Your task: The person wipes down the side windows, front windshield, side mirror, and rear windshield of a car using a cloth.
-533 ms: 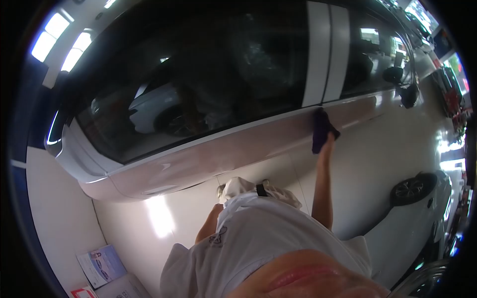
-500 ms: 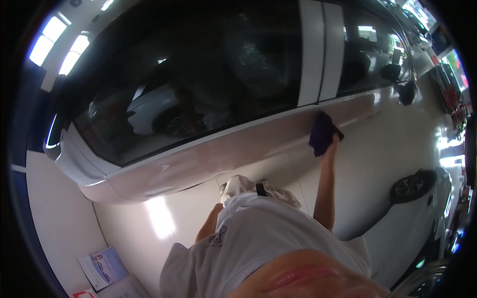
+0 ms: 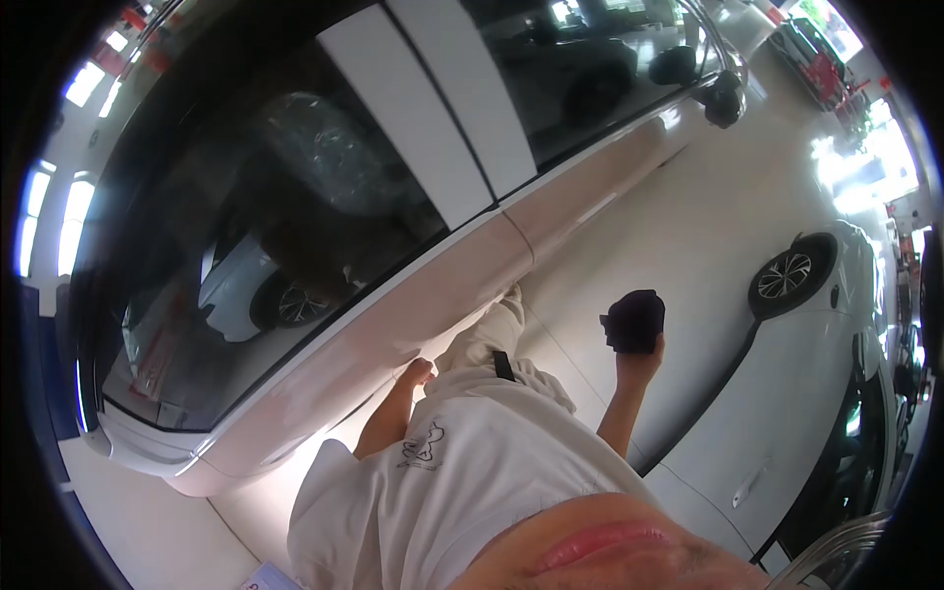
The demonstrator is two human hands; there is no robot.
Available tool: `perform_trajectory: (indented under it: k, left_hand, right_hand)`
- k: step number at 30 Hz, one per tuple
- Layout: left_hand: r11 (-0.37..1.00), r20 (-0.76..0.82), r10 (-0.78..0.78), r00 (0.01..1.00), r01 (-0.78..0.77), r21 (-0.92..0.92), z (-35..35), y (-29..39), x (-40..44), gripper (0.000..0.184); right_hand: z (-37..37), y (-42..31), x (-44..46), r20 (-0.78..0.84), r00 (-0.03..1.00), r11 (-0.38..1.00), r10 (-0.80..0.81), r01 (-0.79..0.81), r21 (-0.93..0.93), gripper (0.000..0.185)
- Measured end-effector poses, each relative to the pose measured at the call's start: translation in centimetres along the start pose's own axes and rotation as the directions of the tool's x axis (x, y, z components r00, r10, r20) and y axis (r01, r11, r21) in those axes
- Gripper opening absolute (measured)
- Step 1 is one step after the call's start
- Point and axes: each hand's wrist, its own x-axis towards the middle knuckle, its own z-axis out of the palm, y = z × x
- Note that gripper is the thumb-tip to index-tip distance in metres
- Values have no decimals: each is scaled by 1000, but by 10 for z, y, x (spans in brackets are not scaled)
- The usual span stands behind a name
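Note:
A dark purple cloth (image 3: 635, 321) is bunched in my right hand (image 3: 642, 359), held over the floor and apart from the car. My left hand (image 3: 418, 372) hangs low near my waist, close to the lower side of the white car (image 3: 472, 261); its fingers look curled, and what they hold, if anything, is hidden. The car's dark side window (image 3: 324, 197) and white door pillar (image 3: 413, 108) slant across the upper left. My light shirt and trousers fill the lower middle.
Another white car (image 3: 757, 433) with a black wheel (image 3: 790, 276) stands on the right. Pale tiled floor (image 3: 580, 256) lies between the two cars. A black side mirror (image 3: 723, 100) juts out at the upper right.
My right hand and the purple cloth have come away from the car's side, down toward my body. The view has turned, and the car now slants more steeply.

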Motion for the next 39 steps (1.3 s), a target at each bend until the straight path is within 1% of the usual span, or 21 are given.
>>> perform_trajectory:
  k: [2, 4, 5, 7, 9, 11, 14, 15, 16, 17, 18, 20, 21, 23, 27, 29, 30, 33, 35, 36, 39]
  left_hand:
    - [954, 21, -202, 979, 201, -220, 1, 17, 15, 43]
    - [934, 93, -252, 963, 267, -237, -8, 43, 2, 42]
    - [941, 107, -227, 968, 247, -232, -2, 36, 16, 41]
    - [953, 137, -176, 975, 204, -226, 11, 18, 45, 40]
    - [960, 262, -277, 924, 256, 112, 21, 21, 80, 37]
    - [970, 83, -231, 969, 236, -59, 9, 110, 12, 36]
    - [872, 94, -231, 968, 249, -421, 25, 154, 26, 33]
    - [838, -18, -184, 983, 147, -526, 44, 153, 52, 31]
    - [842, -39, -167, 985, 122, -525, 56, 160, 67, 30]
    - [861, -51, -150, 987, 105, -498, 65, 173, 78, 30]
    - [876, -64, -137, 989, 91, -474, 75, 178, 89, 30]
    - [895, -77, -126, 989, 80, -438, 86, 192, 93, 29]
    - [905, -85, -124, 989, 77, -418, 90, 194, 93, 29]
    - [926, -106, -130, 986, 83, -367, 94, 198, 90, 28]
    - [987, -172, -94, 981, 69, -143, 104, 187, 94, 28]
    - [998, -210, -60, 976, 63, 8, 109, 179, 93, 28]
    - [995, -228, -27, 973, 48, 86, 112, 177, 92, 28]
    - [878, -353, 244, 903, -52, 476, 123, 178, 89, 29]
    - [970, -267, 14, 964, 52, 239, 126, 203, 93, 29]
    - [984, -238, -71, 969, 107, 142, 130, 217, 96, 29]
    - [987, -209, -150, 966, 159, 27, 138, 264, 107, 29]
  right_hand:
    - [11, -10, 17, 20, 998, 998, -61, 62, -24, 57]
    - [29, -21, 51, 69, 990, 990, -122, 126, -60, 58]
    - [40, -26, 73, 195, 967, 984, -164, 174, -39, 56]
    - [78, -27, 123, 152, 959, 957, -241, 261, -125, 57]
    - [126, -17, 181, 46, 939, 912, -341, 342, -225, 58]
    - [188, -6, 232, 191, 895, 831, -404, 446, -331, 58]
    - [289, 33, 265, 363, 862, 704, -353, 501, -504, 62]
    - [336, 45, 258, 561, 761, 529, -325, 638, -559, 69]
    - [388, 53, 246, 795, 547, 259, -260, 833, -488, 77]
    - [424, 60, 232, 937, 311, -6, -158, 949, -316, 85]
    - [445, 70, 218, 986, 158, -153, -50, 974, -164, 95]
    - [451, 86, 210, 997, 66, -249, 48, 967, -52, 101]
    - [449, 90, 211, 1000, 14, -202, -19, 979, -18, 98]
    - [448, 76, 230, 997, -69, -228, 39, 971, 76, 96]
    - [431, 47, 286, 998, -57, -149, 29, 987, 61, 97]
    - [420, 25, 321, 994, 105, -183, -44, 977, -111, 99]
    - [415, 10, 345, 990, 131, -224, -52, 965, -140, 97]
    - [405, -35, 408, 954, 249, -271, -167, 919, -287, 86]
    - [392, -60, 466, 967, 127, -360, -219, 911, -201, 79]
    - [385, -69, 486, 967, 102, -331, -235, 926, -179, 74]
    - [370, -93, 534, 970, 66, -373, -232, 915, -152, 69]
